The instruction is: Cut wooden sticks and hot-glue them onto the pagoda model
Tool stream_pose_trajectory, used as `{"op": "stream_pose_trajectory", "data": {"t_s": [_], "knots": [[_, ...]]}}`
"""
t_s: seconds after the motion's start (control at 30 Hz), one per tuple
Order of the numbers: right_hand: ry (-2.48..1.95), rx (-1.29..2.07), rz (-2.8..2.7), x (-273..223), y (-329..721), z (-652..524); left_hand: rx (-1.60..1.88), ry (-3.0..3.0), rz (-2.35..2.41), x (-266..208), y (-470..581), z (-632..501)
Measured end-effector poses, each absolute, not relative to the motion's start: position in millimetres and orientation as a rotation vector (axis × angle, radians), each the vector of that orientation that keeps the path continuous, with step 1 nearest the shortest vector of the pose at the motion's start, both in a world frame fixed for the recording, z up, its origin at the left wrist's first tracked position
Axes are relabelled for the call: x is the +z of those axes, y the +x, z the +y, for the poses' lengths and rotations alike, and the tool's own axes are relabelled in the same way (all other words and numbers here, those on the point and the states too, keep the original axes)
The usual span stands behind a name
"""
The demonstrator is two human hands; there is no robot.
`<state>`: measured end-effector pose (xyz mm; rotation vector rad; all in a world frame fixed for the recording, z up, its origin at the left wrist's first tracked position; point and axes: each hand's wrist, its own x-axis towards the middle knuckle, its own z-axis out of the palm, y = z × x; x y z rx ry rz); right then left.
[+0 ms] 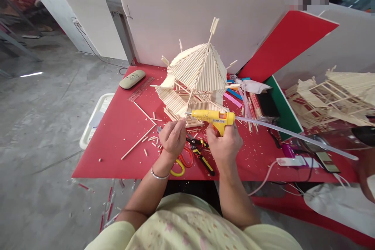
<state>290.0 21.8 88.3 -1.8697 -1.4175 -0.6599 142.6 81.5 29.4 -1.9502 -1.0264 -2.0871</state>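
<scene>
My right hand (225, 142) is wrapped round the grip of a yellow hot glue gun (209, 116), whose nozzle points left. A long translucent glue stick (293, 136) sticks out of its back end. Just below the nozzle tip, my left hand (173, 136) is closed with fingertips pinched together; what they hold, if anything, is too small to make out. Behind both hands stands a pavilion model (202, 68) built of thin wooden sticks, with a pointed roof. Under my hands lie pliers with black and yellow handles (202, 158) and scissors with red and yellow handles (177, 168).
Loose sticks (137, 140) and offcuts litter the red table (102, 156). An oblong case (132, 79) and a clear ruler (141, 89) lie at the left. To the right are a green board (285, 109), another stick model (331, 97), a power strip (291, 161) and a person's arm (365, 164).
</scene>
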Motion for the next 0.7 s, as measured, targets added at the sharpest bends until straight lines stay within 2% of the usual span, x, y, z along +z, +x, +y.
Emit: {"op": "stream_pose_trajectory", "data": {"t_s": [0.7], "knots": [[-1.934,-0.712,-1.394,90.0,289.5,18.8,-2.161,-1.936,-0.945,36.1,144.6,83.2]]}}
